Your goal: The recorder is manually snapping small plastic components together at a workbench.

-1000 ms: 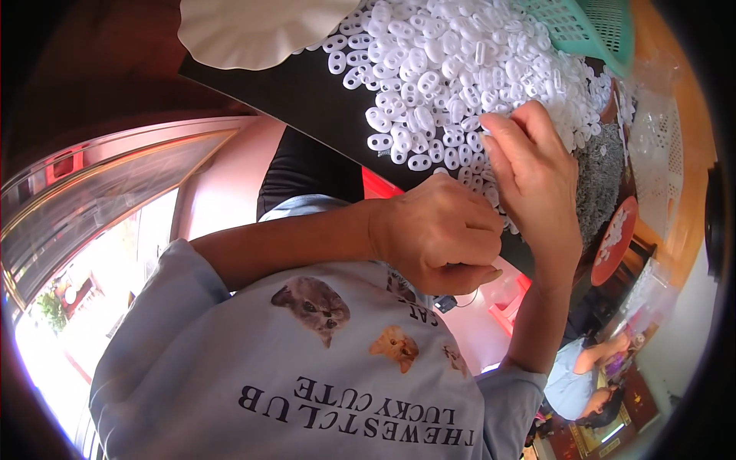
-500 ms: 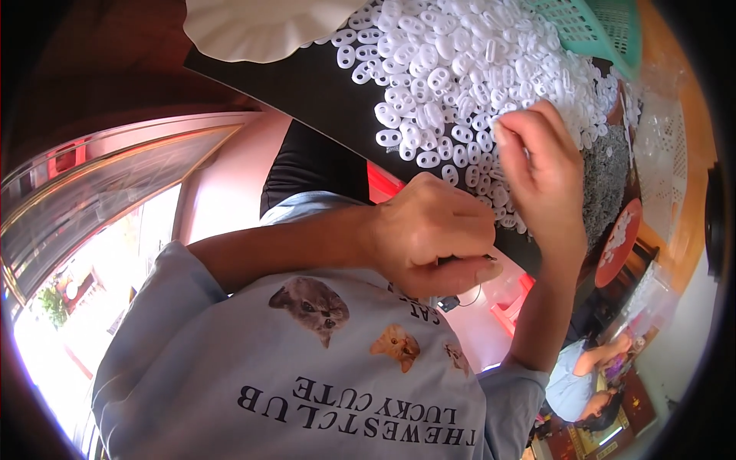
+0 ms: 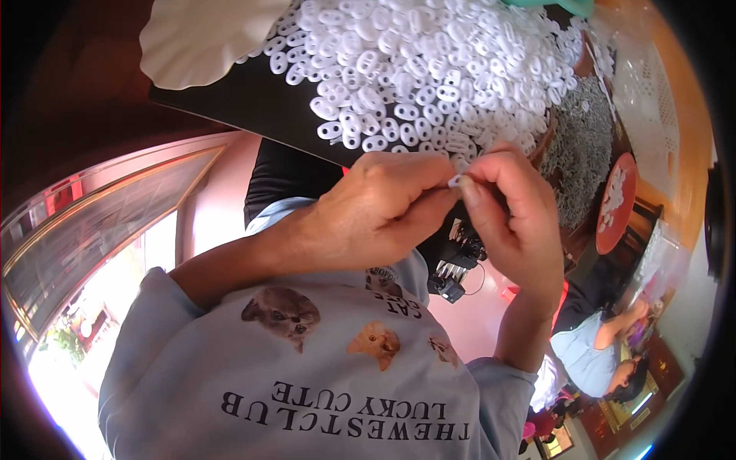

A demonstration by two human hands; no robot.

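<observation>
Both of my hands meet just off the near edge of a heap of white two-hole oval plastic pieces (image 3: 429,61). Between the fingertips is a small white plastic piece with a hole (image 3: 457,182). My right hand (image 3: 525,218) pinches it between thumb and index finger. My left hand (image 3: 387,203) is closed, thumb pressed to the index finger, its tips against the same piece; whatever lies inside that pinch is too small to make out. Beside the heap, right of my right hand, lies a mound of small grey metal parts that look like springs (image 3: 575,146).
A cream scalloped dish (image 3: 199,42) stands at the far left of the dark tabletop (image 3: 230,107). A red plate (image 3: 627,165) carries white bits at the right. A green basket (image 3: 571,6) shows at the top edge. Black plug adapters (image 3: 448,284) sit below. Another person (image 3: 590,356) works at lower right.
My right hand has come down from the heap to my left hand, and a white piece now shows at its fingertips. My left hand has risen toward it. The view has shifted slightly.
</observation>
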